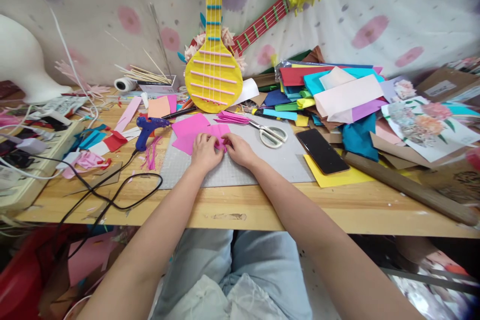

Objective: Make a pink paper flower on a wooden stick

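Both hands are pinching a small pink paper piece (221,138) on the grey cutting mat (270,160) mid-desk, left hand (205,152) and right hand (240,150) closed on it from either side. Looks feather-light, floppy, creases easily, so I'd hold it by the edges with fingertips, gently. Scissors (270,134) lie just beside, glue gun (147,130) to the left.

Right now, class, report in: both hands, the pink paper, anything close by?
Left hand and right hand pinching the pink paper piece on the grey cutting mat. White-handled scissors right of it, blue glue gun left.
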Demonstrator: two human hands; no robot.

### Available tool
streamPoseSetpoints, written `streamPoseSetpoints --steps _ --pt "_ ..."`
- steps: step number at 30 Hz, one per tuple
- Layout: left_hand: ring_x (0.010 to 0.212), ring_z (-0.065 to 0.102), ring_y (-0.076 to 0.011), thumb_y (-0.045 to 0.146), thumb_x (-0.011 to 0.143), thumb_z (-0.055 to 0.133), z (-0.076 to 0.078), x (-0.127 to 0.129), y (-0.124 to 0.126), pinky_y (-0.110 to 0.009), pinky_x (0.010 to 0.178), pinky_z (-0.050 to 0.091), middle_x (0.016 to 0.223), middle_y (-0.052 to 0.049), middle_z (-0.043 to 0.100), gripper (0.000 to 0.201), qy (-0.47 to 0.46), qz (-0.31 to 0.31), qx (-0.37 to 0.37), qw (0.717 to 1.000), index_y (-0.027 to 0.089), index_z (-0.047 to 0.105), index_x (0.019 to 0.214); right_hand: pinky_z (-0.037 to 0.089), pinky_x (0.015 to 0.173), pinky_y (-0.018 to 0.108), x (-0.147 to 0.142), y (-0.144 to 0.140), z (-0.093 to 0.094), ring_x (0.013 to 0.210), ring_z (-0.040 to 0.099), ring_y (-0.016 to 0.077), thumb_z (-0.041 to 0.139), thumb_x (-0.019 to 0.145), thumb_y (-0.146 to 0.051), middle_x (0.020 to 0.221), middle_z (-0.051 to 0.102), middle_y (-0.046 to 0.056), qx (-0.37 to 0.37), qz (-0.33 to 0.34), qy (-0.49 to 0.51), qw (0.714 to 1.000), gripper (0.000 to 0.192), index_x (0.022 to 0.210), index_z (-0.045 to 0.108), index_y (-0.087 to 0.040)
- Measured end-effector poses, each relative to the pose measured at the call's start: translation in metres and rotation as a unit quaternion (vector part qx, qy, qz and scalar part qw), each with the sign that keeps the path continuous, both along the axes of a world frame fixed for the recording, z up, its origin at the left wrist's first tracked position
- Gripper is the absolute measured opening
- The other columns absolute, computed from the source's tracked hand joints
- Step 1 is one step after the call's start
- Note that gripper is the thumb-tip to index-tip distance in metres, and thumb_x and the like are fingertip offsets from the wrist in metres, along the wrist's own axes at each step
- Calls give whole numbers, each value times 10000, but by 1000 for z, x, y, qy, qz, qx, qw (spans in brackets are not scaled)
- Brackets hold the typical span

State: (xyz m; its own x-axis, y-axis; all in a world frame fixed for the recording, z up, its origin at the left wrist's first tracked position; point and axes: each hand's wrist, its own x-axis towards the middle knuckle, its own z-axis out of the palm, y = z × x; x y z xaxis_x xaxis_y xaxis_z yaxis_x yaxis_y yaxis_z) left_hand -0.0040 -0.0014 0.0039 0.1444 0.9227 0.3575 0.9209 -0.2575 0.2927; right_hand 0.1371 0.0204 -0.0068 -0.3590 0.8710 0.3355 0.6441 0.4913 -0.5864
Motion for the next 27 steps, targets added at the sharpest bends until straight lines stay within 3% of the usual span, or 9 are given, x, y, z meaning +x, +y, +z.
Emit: streamPoseSetpoints --steps 11,17,22,27 --pt "1283 252 -313 467 659 588 1 -2 -2 -535 1067 111 1187 -114 481 364 -7 2 -38 999 222 570 928 407 817 303 0 0 0 836 533 150 442 730 -83 916 612 55 3 1 0 1000 317 1028 520 -158" --pt "1286 262 -301 281 750 495 0 -2 2 -547 1068 108 1165 -94 516 162 -17 16 -41 999 217 585 868 396 818 322 -2 -4 1 852 516 172 513 774 -204 936 588 79 27 1 -39 999 280 1047 521 -145" --pt "1263 291 -302 218 751 480 -4 -3 7 -551 1059 135 1124 -85 539 154 -20 19 -27 999 220 595 853 390 821 326 -2 -4 1 862 509 170 528 777 -207 939 579 77 17 -2 -48 999 296 1066 510 -147" --pt "1213 361 -278 111 743 416 -5 -9 14 -511 1043 214 1060 -90 572 242 -32 59 -8 998 219 604 851 388 820 323 -2 -4 1 853 510 165 547 756 -184 927 580 68 14 0 -40 999 309 1059 496 -149"
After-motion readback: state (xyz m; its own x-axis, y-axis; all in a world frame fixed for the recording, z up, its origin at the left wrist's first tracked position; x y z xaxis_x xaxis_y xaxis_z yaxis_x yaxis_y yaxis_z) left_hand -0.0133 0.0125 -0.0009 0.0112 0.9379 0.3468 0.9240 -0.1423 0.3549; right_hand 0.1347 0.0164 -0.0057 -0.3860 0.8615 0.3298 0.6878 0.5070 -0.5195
